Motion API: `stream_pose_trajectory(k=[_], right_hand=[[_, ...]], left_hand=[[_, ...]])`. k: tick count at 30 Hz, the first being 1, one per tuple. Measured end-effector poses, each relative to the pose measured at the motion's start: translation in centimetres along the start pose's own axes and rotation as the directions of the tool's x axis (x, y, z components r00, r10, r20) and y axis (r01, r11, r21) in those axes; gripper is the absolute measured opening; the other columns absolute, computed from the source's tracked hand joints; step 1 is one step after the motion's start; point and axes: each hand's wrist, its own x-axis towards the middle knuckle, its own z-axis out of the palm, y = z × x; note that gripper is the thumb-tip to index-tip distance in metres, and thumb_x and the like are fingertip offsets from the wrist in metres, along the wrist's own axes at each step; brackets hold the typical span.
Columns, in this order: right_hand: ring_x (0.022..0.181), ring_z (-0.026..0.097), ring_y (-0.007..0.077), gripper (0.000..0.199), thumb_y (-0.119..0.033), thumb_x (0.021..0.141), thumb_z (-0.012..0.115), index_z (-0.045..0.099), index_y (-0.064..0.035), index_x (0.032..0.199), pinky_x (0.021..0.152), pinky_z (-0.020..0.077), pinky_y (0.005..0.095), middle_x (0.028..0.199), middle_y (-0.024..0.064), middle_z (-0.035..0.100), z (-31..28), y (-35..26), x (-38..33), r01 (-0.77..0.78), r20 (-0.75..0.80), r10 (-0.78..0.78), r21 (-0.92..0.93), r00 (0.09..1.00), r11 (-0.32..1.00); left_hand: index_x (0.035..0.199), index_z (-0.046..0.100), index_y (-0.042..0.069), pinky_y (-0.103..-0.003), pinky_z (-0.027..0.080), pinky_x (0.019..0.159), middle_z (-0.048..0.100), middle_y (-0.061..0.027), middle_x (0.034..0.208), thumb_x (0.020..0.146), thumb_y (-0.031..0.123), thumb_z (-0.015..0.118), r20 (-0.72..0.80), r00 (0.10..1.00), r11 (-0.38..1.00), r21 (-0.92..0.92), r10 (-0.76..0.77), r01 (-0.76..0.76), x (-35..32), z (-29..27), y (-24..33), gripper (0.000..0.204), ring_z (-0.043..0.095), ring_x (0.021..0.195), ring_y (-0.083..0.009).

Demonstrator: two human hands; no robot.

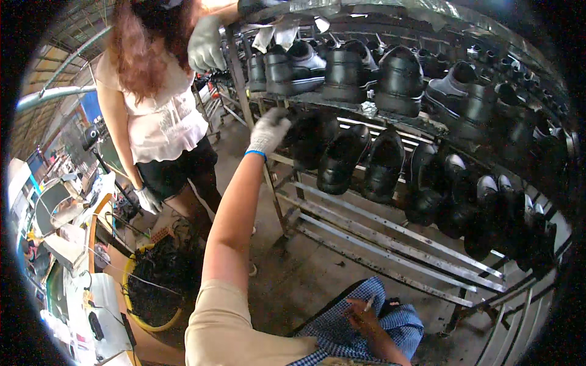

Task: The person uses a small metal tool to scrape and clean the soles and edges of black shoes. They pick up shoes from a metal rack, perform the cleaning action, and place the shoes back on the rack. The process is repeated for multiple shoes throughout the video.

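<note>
My left hand [270, 131], in a whitish glove with a blue cuff, reaches out to the left end of the shoe rack. Its fingers bend toward the leftmost black shoe [312, 139] on the lower shelf; the dark fingertips do not show whether they grip it. More black shoes [384, 165] hang toes down along that shelf. Low in front of me, my bare right hand [364, 317] is closed around a slim, pale, pen-like stick [368, 303], above my blue checked apron [400, 326].
Black shoes [400, 79] also line the upper shelf. Bare metal rails [390, 238] run below. At the left a person [168, 122] in a light top stands by the rack, one gloved hand [207, 43] near its post. A yellow-rimmed basket [127, 287] of black material and a cluttered workbench sit lower left.
</note>
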Motion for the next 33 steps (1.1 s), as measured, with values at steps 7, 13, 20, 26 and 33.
stream_pose_trajectory(k=[7, 13, 20, 26, 33], right_hand=[[0.047, 0.043, 0.0093, 0.038, -0.034, 0.092, 0.061, 0.056, -0.0074, 0.118, 0.041, 0.0332, 0.0241, 0.078, 0.0051, 0.061, 0.5, -3.2, -0.6, -0.308, -0.031, 0.451, 0.689, 0.892, 0.656], [0.046, 0.039, 0.0068, 0.034, -0.036, 0.09, 0.062, 0.064, -0.006, 0.104, 0.041, 0.0297, 0.024, 0.069, 0.001, 0.056, 1.2, -5.3, 0.9, -0.331, -0.053, 0.405, 0.485, 0.913, 0.809], [0.044, 0.04, 0.0063, 0.033, -0.027, 0.093, 0.055, 0.058, -0.0049, 0.117, 0.04, 0.032, 0.0212, 0.074, 0.006, 0.059, 2.6, -8.4, 7.0, -0.308, 0.021, 0.318, 0.325, 0.948, 0.894], [0.044, 0.052, 0.0116, 0.062, -0.025, 0.094, 0.052, 0.023, -0.0065, 0.146, 0.039, 0.0343, 0.0209, 0.09, 0.013, 0.065, 6.6, -18.3, 12.6, -0.061, 0.21, -0.007, 0.317, 0.978, 0.946], [0.068, 0.064, 0.0196, 0.066, -0.036, 0.094, 0.052, 0.024, -0.0066, 0.146, 0.054, 0.049, 0.0299, 0.112, 0.0117, 0.064, 1.0, -12.2, 13.6, -0.348, 0.349, 0.181, 0.509, 0.919, 0.787]], left_hand=[[0.125, 0.057, 0.021, -0.049, 0.032, 0.108, 0.06, -0.0051, 0.123, 0.082, 0.039, 0.059, 0.109, 0.991, 0.454, 0.889, -0.081, -0.06, 2.1, -0.2, -3.8, 0.047, 0.05, 0.122, -0.0248], [0.112, 0.066, 0.017, -0.051, 0.02, 0.113, 0.065, -0.0064, 0.112, 0.083, 0.045, 0.06, 0.238, 0.944, 0.31, 0.902, 0.227, -0.301, -3.9, -4.0, -4.1, 0.041, 0.055, 0.113, -0.0258], [0.117, 0.058, 0.002, -0.027, 0.049, 0.082, 0.065, -0.0021, 0.105, 0.093, 0.014, 0.054, -0.083, 0.921, 0.787, -0.552, -0.382, 0.277, -21.7, -7.3, 2.0, 0.027, 0.06, 0.093, -0.0132], [0.121, 0.055, 0.0, -0.034, 0.048, 0.091, 0.063, -0.0082, 0.114, 0.084, 0.008, 0.066, 0.164, 0.849, 0.359, -0.853, -0.502, 0.377, -30.5, -4.2, 6.2, 0.04, 0.06, 0.104, -0.02], [0.114, 0.056, -0.004, -0.038, 0.05, 0.087, 0.06, -0.0218, 0.107, 0.076, 0.003, 0.066, 0.068, 0.986, 0.987, -0.067, 0.151, -0.147, -35.0, 0.1, 7.1, 0.04, 0.061, 0.098, -0.035]])
